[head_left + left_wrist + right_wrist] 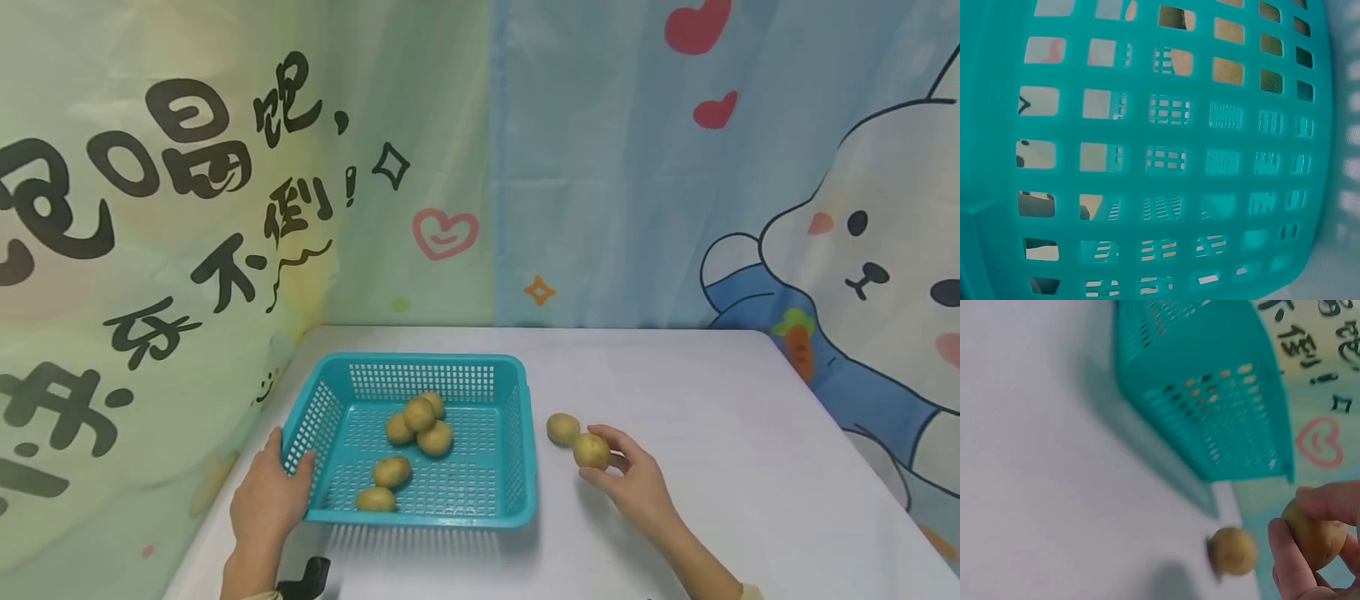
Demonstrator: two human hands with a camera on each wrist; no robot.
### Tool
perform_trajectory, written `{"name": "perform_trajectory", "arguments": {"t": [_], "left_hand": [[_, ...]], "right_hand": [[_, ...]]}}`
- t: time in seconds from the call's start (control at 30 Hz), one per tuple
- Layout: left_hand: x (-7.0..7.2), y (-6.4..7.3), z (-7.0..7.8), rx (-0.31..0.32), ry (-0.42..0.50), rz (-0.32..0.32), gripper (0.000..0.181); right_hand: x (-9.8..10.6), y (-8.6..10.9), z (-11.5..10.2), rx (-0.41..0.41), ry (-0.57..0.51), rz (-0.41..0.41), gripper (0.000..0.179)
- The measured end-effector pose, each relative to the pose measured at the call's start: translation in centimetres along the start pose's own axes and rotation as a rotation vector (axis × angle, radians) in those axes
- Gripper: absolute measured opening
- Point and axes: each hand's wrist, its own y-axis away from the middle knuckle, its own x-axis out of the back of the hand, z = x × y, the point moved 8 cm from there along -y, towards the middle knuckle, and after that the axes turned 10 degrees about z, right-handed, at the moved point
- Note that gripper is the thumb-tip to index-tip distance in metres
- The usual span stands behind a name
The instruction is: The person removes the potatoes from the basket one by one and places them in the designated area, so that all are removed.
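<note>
Right grip [636,485] pinches 1 potato [592,452], 2nd potato [562,429] just beyond it; left grip [268,493] clasps teal basket [520,450], 6 potatoes [435,438] inside!

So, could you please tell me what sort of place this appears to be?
Probably a staged indoor tabletop area: a white table before a printed cartoon backdrop, with a teal basket holding what look like potatoes.
</note>
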Motion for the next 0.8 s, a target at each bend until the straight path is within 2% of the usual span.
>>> {"name": "perform_trajectory", "arguments": {"t": [0.2,0.4,0.57,0.8], "left_hand": [[0.1,0.1,-0.1,-0.003,0.002,0.014,0.075],[0.1,0.1,0.2,0.0,0.002,0.018,0.075],[0.0,0.1,0.2,0.004,0.003,0.018,0.075],[-0.1,0.0,0.0,0.002,0.003,0.013,0.076]], "right_hand": [[1.0,0.3,3.4,-0.016,0.061,0.033,0.059],[2.0,-0.6,5.9,0.008,0.129,0.088,0.058],[2.3,-1.7,6.9,0.014,0.181,0.093,0.058],[2.3,-3.2,7.2,0.009,0.23,0.088,0.059]]}}
